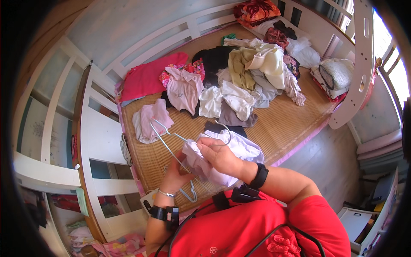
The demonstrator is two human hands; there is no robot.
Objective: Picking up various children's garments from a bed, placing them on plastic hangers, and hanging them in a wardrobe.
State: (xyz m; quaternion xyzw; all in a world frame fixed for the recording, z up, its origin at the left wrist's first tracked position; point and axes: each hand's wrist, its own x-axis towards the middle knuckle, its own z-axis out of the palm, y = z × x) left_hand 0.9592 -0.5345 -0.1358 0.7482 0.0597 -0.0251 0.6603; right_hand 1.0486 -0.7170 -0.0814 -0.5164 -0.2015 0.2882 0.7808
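Observation:
A pale lilac garment (196,157) is gathered around a light blue wire hanger (163,141), whose far end sticks out bare to the left. My right hand (218,157) pinches the cloth and the hanger near its curved hook. Under the hanger's lower wire, my left hand (176,176) holds the garment's near side; part of its fingers is hidden by cloth. The rest of the garment spreads right across the bed mat. A second blue hanger (189,192) lies beneath, close to my left wrist. Folded pink clothes (154,119) rest beyond the hanger's tip.
A heap of mixed clothes (257,70) covers the middle and far right of the woven bed mat (289,119). A red pillow (151,75) lies by the white back rail. White slatted bed rails (106,186) rise at left; a curved white board (356,74) stands at right.

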